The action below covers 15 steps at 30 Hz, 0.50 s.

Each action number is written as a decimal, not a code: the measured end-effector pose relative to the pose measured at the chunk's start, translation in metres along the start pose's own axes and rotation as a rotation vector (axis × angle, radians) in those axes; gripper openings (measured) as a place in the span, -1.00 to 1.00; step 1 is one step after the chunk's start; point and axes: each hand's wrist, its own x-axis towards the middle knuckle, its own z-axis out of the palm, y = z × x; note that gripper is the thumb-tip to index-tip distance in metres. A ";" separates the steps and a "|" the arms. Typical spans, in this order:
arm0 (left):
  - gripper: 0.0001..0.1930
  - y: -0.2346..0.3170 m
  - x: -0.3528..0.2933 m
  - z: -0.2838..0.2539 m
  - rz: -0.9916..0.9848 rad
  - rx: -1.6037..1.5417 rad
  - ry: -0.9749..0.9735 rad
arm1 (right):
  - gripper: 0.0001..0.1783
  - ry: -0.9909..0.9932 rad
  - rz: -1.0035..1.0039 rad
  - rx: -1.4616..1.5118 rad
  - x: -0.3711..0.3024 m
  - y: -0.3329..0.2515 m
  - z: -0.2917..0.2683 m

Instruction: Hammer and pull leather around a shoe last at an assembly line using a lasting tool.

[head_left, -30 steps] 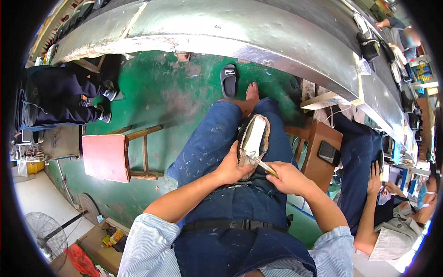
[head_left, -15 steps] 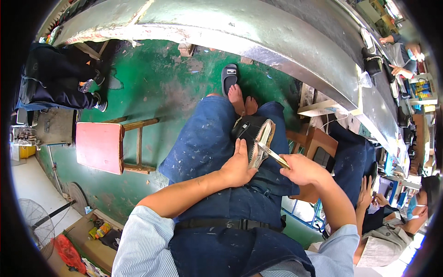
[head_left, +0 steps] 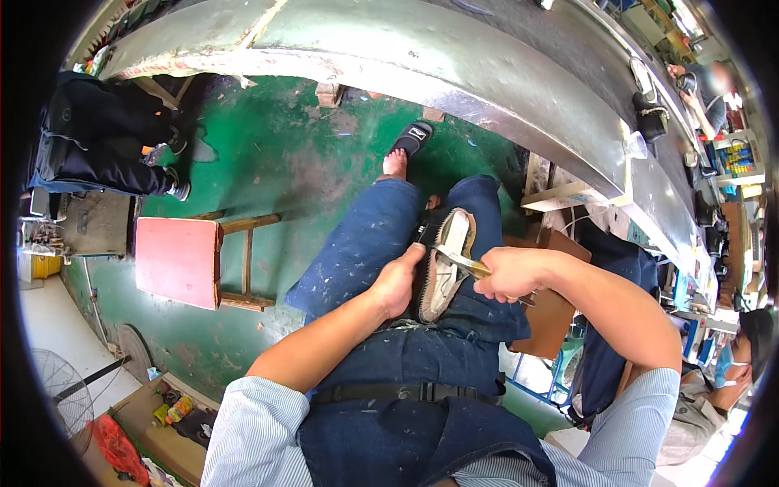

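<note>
While the right hand point(head_left: 513, 274) wraps tightly around a pair of metal pincers point(head_left: 461, 260), its fist covers most of the handles, and whether the tips bite the shoe's edge or only rest against it is hard to make out. The left hand point(head_left: 395, 286) grips the side of a black shoe point(head_left: 441, 277), thumb pressed along it, the other fingers largely hidden. The shoe lies over the lap, bottom turned up, between thighs in blue trousers point(head_left: 349, 243) flecked with pale spots. Its pale, elongated underside is rimmed by a ridged, toothlike edge. To the left stands a stool point(head_left: 178, 261) with a flat, reddish rectangular seat and wooden legs. Ahead, a metal-faced workbench point(head_left: 357, 73) runs out of view at the top.
</note>
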 end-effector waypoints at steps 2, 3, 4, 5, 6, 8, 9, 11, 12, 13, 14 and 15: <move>-0.35 -0.006 0.001 -0.001 0.066 -0.045 0.255 | -0.70 -0.016 -0.010 -0.035 0.007 -0.005 0.000; -0.35 -0.008 0.005 -0.006 0.070 -0.047 0.262 | -0.70 0.072 -0.125 -0.188 0.010 -0.005 0.005; -0.34 -0.013 0.008 -0.014 0.068 -0.080 0.258 | -0.69 0.154 -0.242 -0.340 0.014 -0.005 0.013; -0.32 -0.016 0.009 -0.018 0.064 -0.109 0.250 | -0.69 0.146 -0.246 -0.340 0.018 -0.001 0.022; -0.32 -0.019 0.008 -0.022 0.062 -0.111 0.257 | -0.67 0.217 -0.297 -0.281 0.023 0.005 0.033; -0.31 -0.014 0.005 -0.020 0.043 -0.180 0.183 | -0.64 0.366 -0.398 -0.164 0.031 0.018 0.051; -0.30 -0.013 0.005 -0.012 0.054 -0.170 0.255 | -0.59 0.370 -0.397 -0.150 0.032 0.020 0.058; -0.31 -0.015 0.012 -0.008 0.081 -0.113 0.317 | -0.65 0.504 -0.478 -0.037 0.045 0.035 0.082; -0.31 -0.018 0.017 -0.006 0.107 -0.057 0.381 | -0.66 0.559 -0.498 0.005 0.048 0.037 0.091; -0.33 -0.023 0.027 -0.001 0.150 -0.051 0.500 | -0.69 0.616 -0.514 0.053 0.055 0.043 0.102; -0.33 -0.026 0.030 0.000 0.145 -0.044 0.499 | -0.69 0.618 -0.513 0.060 0.063 0.048 0.113; -0.35 -0.028 0.032 0.000 0.223 0.264 0.581 | -0.70 0.742 -0.554 0.085 0.070 0.051 0.123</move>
